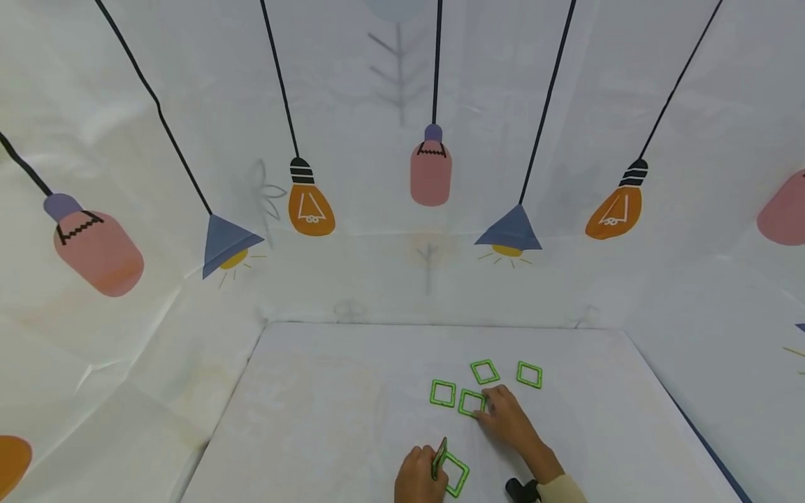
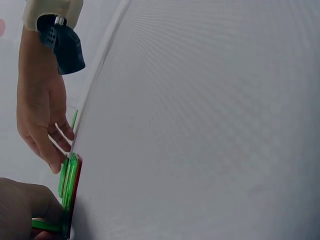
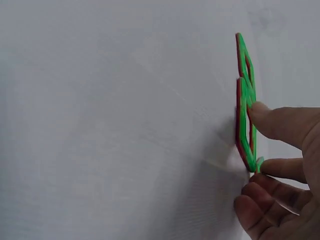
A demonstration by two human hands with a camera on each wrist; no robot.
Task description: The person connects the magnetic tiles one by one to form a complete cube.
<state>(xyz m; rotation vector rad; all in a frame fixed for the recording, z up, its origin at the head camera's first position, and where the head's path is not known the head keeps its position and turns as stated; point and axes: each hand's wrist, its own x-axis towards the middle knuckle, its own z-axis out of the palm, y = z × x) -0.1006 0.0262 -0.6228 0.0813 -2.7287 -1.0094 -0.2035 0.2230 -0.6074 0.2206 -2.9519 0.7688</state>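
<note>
Near the front edge of the head view, my left hand (image 1: 420, 476) grips an upright square frame piece (image 1: 439, 457), green with a reddish side. A second green square (image 1: 462, 482) lies flat against it, partly behind the fingers. Farther forward, my right hand (image 1: 508, 419) pinches another green square (image 1: 461, 401) at its right side, between thumb and fingers. That square lies on the table. In the right wrist view the thumb (image 3: 275, 120) touches the square's edge, which shows green over red. The left wrist view catches stacked-looking green edges (image 2: 72, 185) beside the left fingers.
Three more green squares lie flat on the white table (image 1: 314, 419): one left of the right hand (image 1: 432, 391), one beyond it (image 1: 475, 373) and one to the right (image 1: 540, 378). A sheet printed with lamps (image 1: 377, 279) rises behind the table.
</note>
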